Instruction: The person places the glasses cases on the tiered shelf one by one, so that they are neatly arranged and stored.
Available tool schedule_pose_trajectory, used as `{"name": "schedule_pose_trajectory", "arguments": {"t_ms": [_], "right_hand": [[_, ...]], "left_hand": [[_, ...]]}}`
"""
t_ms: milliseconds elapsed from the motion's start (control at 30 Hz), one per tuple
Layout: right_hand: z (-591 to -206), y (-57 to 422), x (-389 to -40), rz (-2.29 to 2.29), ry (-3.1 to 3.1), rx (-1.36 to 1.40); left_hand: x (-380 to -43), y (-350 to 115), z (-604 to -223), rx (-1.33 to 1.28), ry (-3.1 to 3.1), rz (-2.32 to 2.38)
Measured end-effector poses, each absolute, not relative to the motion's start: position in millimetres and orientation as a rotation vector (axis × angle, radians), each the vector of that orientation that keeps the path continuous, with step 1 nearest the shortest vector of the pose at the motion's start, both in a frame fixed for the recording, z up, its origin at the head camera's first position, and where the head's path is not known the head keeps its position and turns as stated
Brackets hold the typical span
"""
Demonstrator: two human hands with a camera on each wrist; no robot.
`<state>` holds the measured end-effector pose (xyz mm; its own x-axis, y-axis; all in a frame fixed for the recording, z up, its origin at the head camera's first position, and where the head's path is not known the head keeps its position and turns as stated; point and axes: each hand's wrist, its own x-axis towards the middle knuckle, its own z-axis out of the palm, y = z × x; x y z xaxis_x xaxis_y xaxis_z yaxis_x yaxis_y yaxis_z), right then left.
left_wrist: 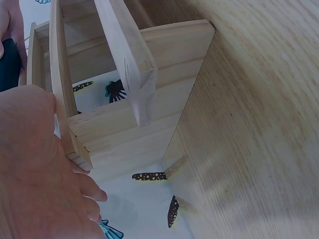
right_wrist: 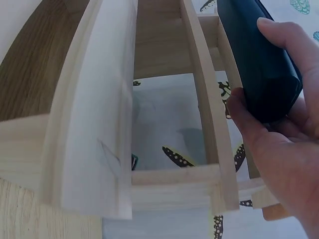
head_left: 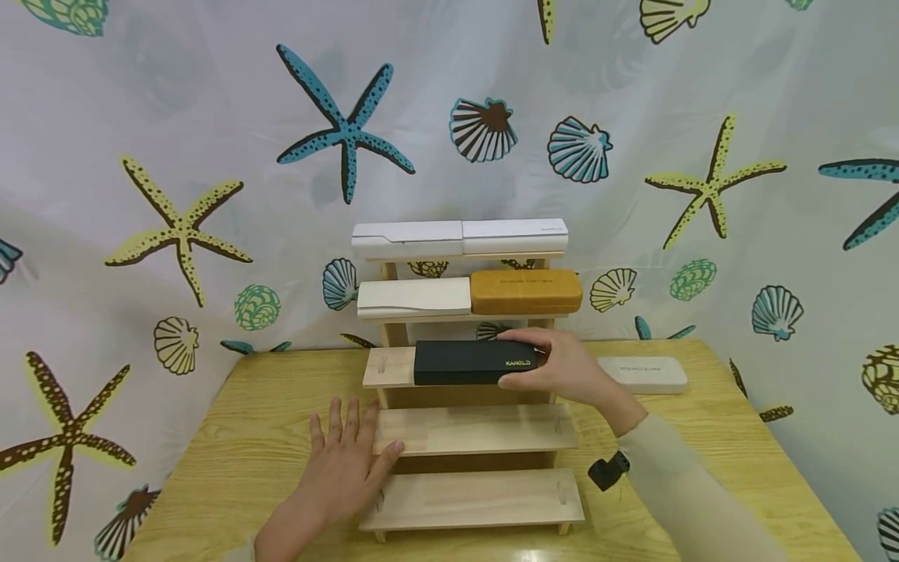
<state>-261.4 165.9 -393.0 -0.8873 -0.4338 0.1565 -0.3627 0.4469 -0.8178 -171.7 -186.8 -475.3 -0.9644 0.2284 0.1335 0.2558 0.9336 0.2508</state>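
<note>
A black glasses case with gold lettering lies lengthwise at the middle tier of a stepped wooden rack. My right hand grips its right end, thumb on the near side and fingers round the far side in the head view. In the right wrist view the dark case slants up from between thumb and fingers. Fingers straight and spread, my left hand rests against the rack's left side, at the second-lowest tier. The left wrist view shows that hand along the end of a wooden slat.
White glasses cases fill the top tier. Below them sit another white case and an orange-brown case. One more white case lies on the wooden table, right of the rack. A patterned curtain hangs behind.
</note>
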Motion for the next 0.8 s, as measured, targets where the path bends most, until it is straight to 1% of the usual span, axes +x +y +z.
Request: {"name": "schedule_pose_trajectory", "arguments": {"t_ms": [367, 800], "right_hand": [[-396.6, 138.3, -271.8, -1.457, 2.566, -0.727], [-397.8, 113.4, -277.7, -1.361, 2.634, -0.756]], "left_hand": [[-171.3, -186.6, -473.5, -0.381, -2.997, -0.419], [-171.2, -187.0, -474.2, -0.373, -3.010, -0.407]]}}
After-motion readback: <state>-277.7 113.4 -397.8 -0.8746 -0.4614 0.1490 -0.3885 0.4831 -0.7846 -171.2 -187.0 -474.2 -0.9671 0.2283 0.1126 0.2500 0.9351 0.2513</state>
